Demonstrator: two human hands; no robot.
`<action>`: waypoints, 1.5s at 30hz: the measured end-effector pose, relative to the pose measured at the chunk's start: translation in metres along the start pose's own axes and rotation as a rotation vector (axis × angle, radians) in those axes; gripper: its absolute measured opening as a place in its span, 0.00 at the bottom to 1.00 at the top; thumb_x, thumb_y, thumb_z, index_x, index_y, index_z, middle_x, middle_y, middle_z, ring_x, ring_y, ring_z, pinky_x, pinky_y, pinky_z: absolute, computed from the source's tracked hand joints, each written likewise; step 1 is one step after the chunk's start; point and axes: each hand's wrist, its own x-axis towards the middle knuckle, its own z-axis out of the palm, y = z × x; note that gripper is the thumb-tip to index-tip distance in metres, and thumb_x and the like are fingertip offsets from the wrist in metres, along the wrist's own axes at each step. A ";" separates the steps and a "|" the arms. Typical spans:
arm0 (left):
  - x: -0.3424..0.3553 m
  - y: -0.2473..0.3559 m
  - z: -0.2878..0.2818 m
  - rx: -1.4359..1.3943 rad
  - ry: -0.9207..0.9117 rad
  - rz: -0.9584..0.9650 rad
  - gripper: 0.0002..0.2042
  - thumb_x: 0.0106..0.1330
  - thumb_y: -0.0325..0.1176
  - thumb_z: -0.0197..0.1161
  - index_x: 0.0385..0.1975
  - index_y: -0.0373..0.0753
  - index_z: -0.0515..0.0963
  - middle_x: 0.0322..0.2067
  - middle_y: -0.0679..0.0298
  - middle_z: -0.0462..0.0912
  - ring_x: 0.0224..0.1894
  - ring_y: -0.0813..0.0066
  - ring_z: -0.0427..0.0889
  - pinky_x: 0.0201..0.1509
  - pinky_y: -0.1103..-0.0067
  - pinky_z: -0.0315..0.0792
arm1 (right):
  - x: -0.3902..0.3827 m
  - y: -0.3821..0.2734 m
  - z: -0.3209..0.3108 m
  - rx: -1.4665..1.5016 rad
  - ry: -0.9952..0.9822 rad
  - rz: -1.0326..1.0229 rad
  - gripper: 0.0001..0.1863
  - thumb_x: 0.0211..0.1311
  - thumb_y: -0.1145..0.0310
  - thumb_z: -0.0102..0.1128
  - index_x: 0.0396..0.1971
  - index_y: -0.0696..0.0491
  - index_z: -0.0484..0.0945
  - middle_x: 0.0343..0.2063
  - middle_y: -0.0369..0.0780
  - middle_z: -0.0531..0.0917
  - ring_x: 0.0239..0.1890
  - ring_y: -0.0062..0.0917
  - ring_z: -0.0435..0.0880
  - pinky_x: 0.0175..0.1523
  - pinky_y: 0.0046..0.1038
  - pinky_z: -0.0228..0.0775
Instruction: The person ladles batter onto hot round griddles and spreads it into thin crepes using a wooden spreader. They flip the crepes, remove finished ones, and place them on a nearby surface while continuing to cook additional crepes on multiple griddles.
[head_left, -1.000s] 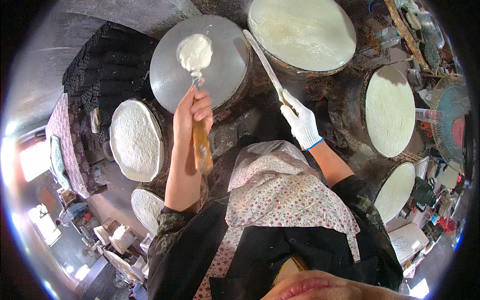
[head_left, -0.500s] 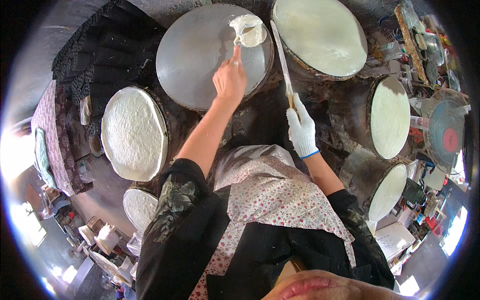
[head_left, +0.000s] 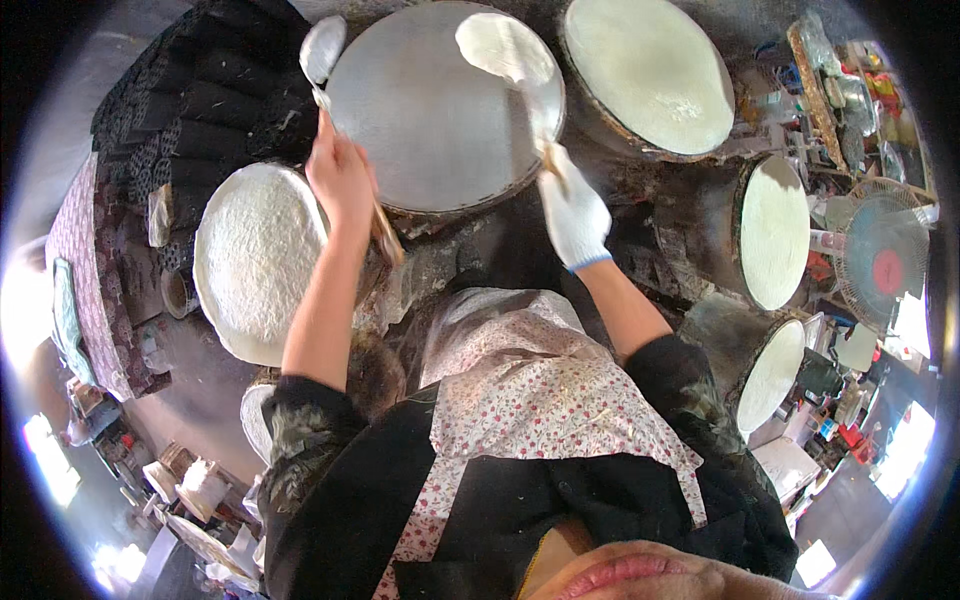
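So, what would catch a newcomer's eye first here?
Probably the pale rounds on both sides of a grey round plate, which bears one wet white puddle near its upper right edge. Then the bare left hand gripping a ladle at the plate's left, and the gloved right hand with a flat stick over its right side. Black perforated cylinders are stacked upper left.

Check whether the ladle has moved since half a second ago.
Yes: the ladle, in the left hand, has moved left, from over the right part of the round grey griddle to its left edge.
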 end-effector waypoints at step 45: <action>-0.190 0.045 -0.045 -0.379 -0.139 -0.336 0.26 0.83 0.23 0.46 0.79 0.47 0.62 0.26 0.69 0.73 0.17 0.85 0.68 0.18 0.85 0.64 | 0.100 0.021 0.046 0.028 -0.193 -0.391 0.27 0.72 0.55 0.58 0.65 0.53 0.79 0.52 0.50 0.88 0.53 0.43 0.88 0.61 0.36 0.76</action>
